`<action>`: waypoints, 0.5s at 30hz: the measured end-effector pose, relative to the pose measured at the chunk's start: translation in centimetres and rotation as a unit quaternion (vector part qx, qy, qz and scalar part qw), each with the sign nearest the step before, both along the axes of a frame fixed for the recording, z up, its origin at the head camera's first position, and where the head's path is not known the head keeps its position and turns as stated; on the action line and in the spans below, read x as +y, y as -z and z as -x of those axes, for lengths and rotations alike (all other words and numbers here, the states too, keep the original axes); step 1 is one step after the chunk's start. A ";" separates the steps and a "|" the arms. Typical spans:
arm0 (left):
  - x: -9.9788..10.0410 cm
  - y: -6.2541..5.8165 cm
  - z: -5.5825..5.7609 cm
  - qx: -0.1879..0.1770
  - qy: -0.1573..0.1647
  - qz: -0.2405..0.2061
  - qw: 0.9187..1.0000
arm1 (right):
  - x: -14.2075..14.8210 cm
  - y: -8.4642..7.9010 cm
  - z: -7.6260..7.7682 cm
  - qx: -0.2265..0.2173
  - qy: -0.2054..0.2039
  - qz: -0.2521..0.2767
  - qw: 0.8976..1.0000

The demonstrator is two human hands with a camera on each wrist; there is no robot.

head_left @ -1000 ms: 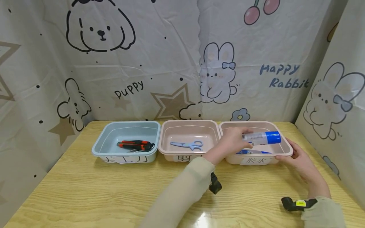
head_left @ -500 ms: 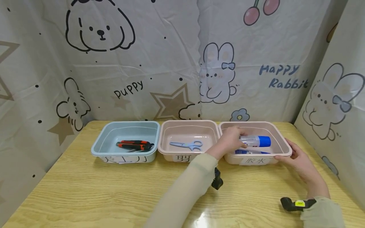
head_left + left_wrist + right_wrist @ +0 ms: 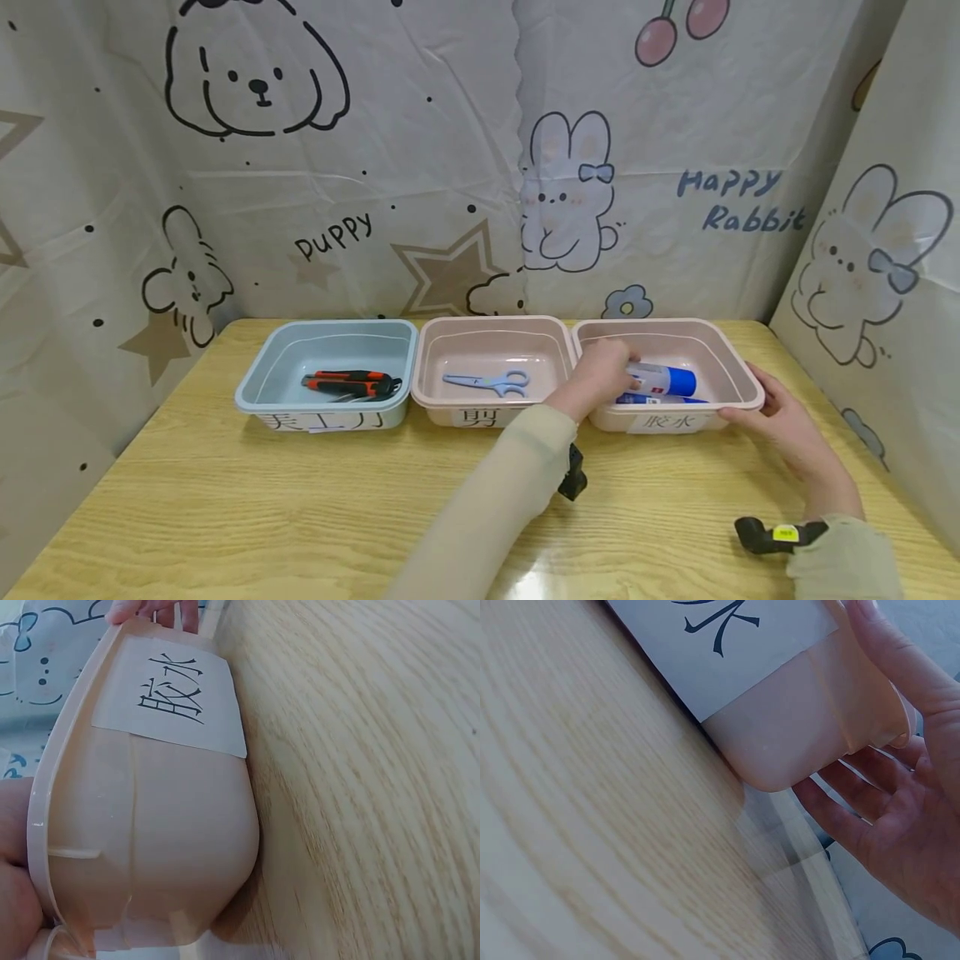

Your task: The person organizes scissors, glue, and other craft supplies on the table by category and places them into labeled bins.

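My left hand reaches over the near left rim of the right-hand pink bin and grips a clear glue bottle with a blue cap. The bottle lies sideways inside the bin, cap pointing right, low over a second blue item at the front wall. My right hand holds the bin's right front corner, thumb on the rim and fingers along the side wall. A white label with Chinese characters is stuck on the bin's front. In the left wrist view the bin wall hides the bottle.
Left of this bin stands another pink bin holding blue scissors. At the far left a light blue bin holds red-and-black utility knives. A printed curtain hangs behind the wooden table.
My left hand has lowered the glue bottle deeper into the right bin and shifted it slightly left. My right hand keeps its hold on the bin corner. The head view has turned slightly.
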State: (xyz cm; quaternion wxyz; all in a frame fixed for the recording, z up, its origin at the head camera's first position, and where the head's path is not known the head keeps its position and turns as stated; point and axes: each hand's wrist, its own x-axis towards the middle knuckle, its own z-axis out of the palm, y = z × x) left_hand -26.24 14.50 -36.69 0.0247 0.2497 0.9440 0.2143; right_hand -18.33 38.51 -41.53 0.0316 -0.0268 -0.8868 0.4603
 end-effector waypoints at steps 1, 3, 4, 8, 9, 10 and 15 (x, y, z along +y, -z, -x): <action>0.0 0.0 0.0 0.000 -0.003 0.004 1.000 | -0.1 0.0 0.0 0.001 -0.001 0.001 1.000; 0.0 0.1 0.0 0.001 -0.007 0.014 1.000 | -0.2 -0.1 0.1 0.002 -0.002 0.001 1.000; 0.0 0.1 0.0 0.000 -0.010 0.015 1.000 | -0.2 -0.1 0.1 0.002 -0.003 0.001 1.000; 0.0 0.2 0.1 0.009 -0.011 0.014 1.000 | -0.3 0.0 0.1 0.000 -0.001 -0.006 1.000; 0.0 0.2 0.1 0.011 -0.010 0.012 1.000 | -0.3 0.0 0.1 -0.001 0.000 -0.009 1.000; -0.1 0.2 0.1 0.016 -0.008 0.013 1.000 | -0.3 0.0 0.1 -0.001 0.000 -0.006 1.000; -0.7 -0.1 -0.3 0.032 0.009 0.014 0.999 | -0.4 -0.1 0.0 -0.001 -0.002 -0.004 1.000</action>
